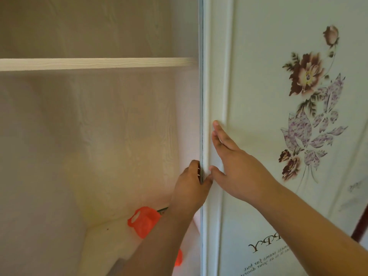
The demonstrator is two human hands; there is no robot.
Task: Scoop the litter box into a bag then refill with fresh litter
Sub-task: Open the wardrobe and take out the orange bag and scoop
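Both hands are up at the cupboard door [258, 136], no litter box anywhere in shot. The left hand [192, 186] has its fingers hooked round the door's leading edge, thumb on the front face, gripping it. Just to its right, almost thumb to thumb, the right hand [237, 166] lies flat against the door face, fingers straight and pointing up along the raised moulding, holding nothing.

The edge runs straight up and down between the two hands, so any slide has to go sideways, across that line. The left hand is the one with a real hold; the right can only push.

Now the interesting bit: below the left hand, tucked under its forearm, there's an orange plastic thing [144, 221] lying on the cupboard floor [103, 236]. It has a looped handle end, possibly a scoop, but the arm covers much of it and I can't say for sure. Another sliver of orange peeks out lower down beside the door edge. The left hand is plainly nearer to it.

Above, a pale shelf [95, 64] crosses the cupboard. Bag and fresh litter are not visible either.
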